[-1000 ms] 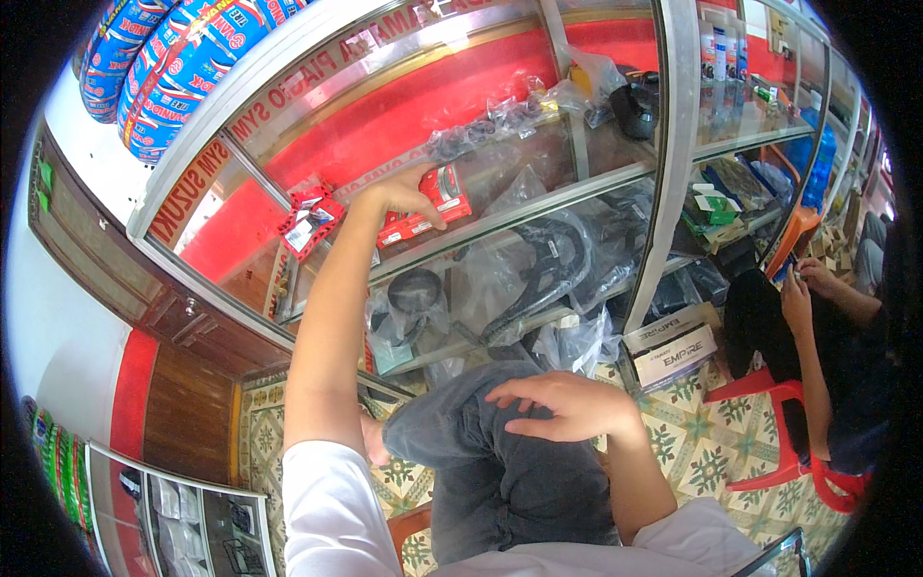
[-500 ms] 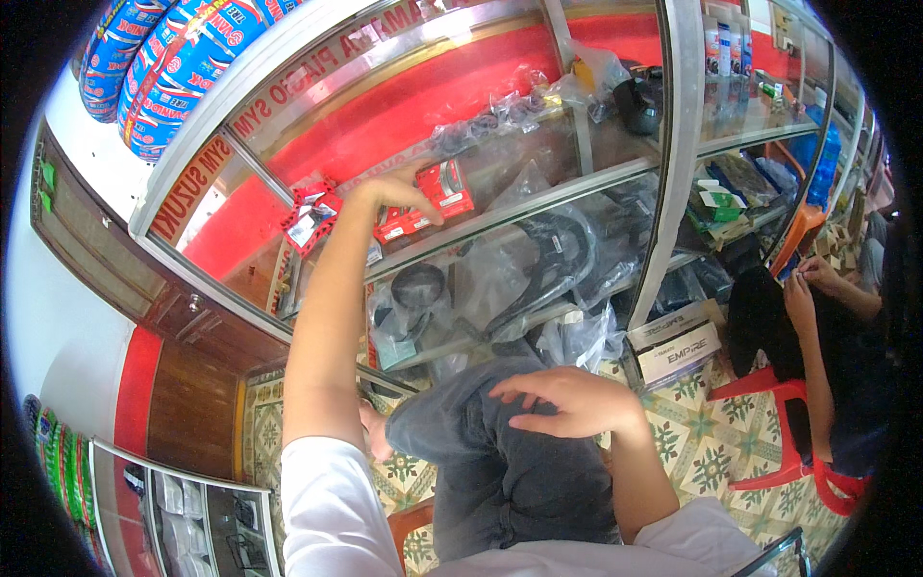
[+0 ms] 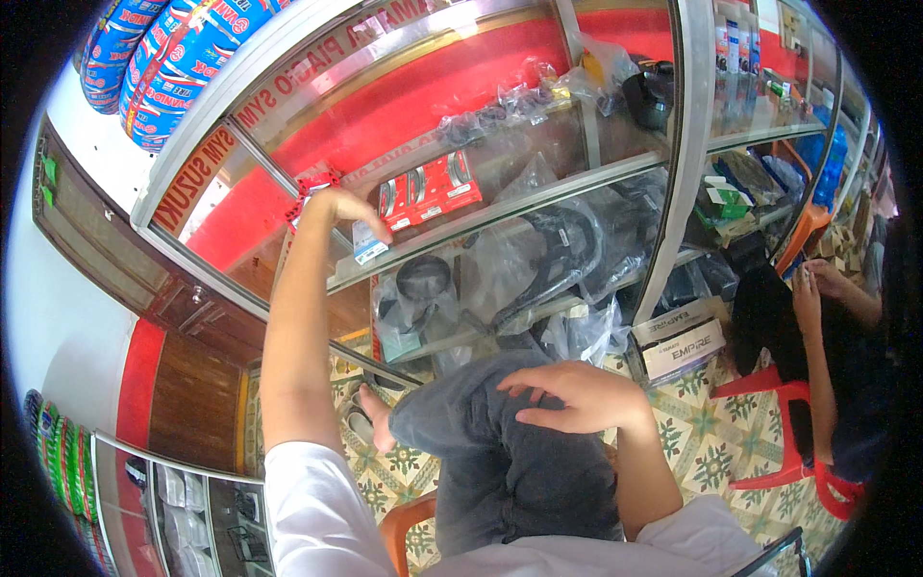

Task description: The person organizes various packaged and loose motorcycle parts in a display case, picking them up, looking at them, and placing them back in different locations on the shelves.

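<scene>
We stretch our left hand (image 3: 336, 207) into the glass display cabinet (image 3: 615, 178), fingers curled but gripping nothing we can make out, beside two red flat cardboard packets (image 3: 430, 189) standing near the left end of its middle shelf for display. Our right hand (image 3: 577, 396) rests open on our grey-trousered knee (image 3: 481, 423), steadying us.

Left hand (image 3: 338, 209) raised at shelf edge inside display cabinet (image 3: 673, 173), boxed parts (image 3: 429, 188) just right of it. Right hand (image 3: 575, 396) rested on knee (image 3: 481, 423) below. Bagged parts (image 3: 538, 250) on lower shelf. Stool (image 3: 784, 423) at right.
</scene>
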The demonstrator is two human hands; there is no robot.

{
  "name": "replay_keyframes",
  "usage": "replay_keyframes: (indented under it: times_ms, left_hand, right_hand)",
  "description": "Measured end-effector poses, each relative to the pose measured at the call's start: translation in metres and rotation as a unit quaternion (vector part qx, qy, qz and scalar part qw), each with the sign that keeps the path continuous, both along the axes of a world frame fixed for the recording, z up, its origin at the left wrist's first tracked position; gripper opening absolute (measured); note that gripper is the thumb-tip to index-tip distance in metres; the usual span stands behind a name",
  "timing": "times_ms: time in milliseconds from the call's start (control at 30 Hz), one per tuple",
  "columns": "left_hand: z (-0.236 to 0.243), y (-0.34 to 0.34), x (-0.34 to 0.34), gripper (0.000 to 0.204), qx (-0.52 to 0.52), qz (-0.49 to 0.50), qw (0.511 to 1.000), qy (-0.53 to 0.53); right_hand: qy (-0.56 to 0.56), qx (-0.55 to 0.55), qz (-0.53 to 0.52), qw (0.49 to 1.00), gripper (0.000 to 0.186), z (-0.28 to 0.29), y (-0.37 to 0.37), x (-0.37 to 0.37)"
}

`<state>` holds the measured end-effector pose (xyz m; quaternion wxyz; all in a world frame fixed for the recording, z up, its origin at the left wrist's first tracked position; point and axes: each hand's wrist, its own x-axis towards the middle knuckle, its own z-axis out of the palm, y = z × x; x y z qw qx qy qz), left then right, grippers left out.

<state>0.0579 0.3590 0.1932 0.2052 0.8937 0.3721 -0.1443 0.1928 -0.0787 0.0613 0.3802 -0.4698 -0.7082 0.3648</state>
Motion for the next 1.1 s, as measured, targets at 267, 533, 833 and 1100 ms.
replay_keyframes:
  times_ms: [267,533,833,1100]
  left_hand:
    - [0.002,0.014,-0.04,0.118,-0.004,0.014,0.995,0.096]
    - [0.017,0.013,-0.052,0.082,0.1,0.115,0.985,0.076]
    - [0.048,-0.034,0.039,0.099,0.169,0.136,0.976,-0.012]
    - [0.01,-0.078,0.088,0.111,0.332,0.107,0.937,0.018]
  right_hand:
    - [-0.04,-0.015,0.021,0.999,0.045,0.002,0.003,-0.006]
    - [-0.009,0.021,0.003,1.0,0.043,0.002,-0.002,-0.003]
    - [-0.011,0.015,0.003,1.0,0.043,0.0,-0.001,-0.005]
    - [-0.021,0.019,0.006,1.0,0.043,0.007,-0.004,-0.006]
